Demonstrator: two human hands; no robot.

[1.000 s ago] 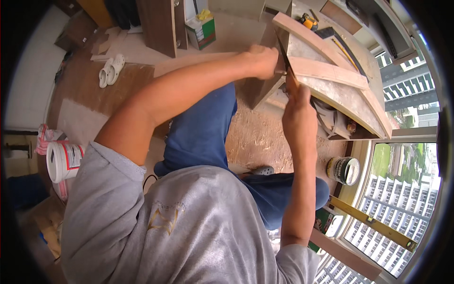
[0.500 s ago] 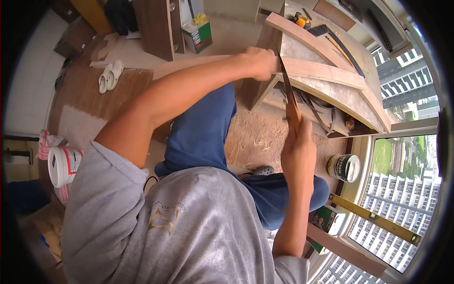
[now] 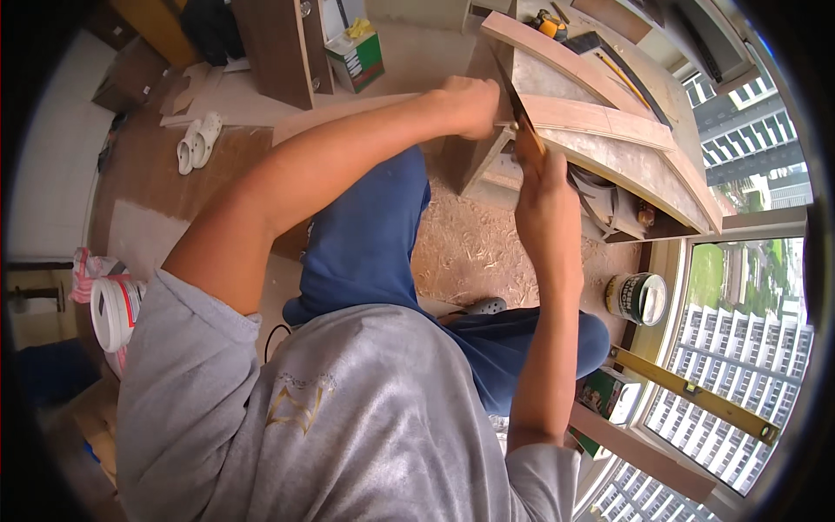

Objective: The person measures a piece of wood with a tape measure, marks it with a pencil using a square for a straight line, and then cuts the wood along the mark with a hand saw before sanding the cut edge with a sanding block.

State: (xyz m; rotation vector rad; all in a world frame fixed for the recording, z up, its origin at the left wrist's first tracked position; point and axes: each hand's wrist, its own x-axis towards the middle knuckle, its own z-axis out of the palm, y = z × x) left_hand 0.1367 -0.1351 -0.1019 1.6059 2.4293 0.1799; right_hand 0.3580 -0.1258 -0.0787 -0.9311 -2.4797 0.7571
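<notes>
The long, pale reddish wooden plank lies across the mottled grey top of the low wooden bench, one end running out past the bench's left side. There the left hand is closed over it, its fingertips hidden. The right hand, in front of the bench, grips the brown handle of a dark-bladed handsaw, whose blade crosses the plank just beside the left hand. Also on the bench are a second pale, flat board and, behind that, a yellow-and-black tape measure.
</notes>
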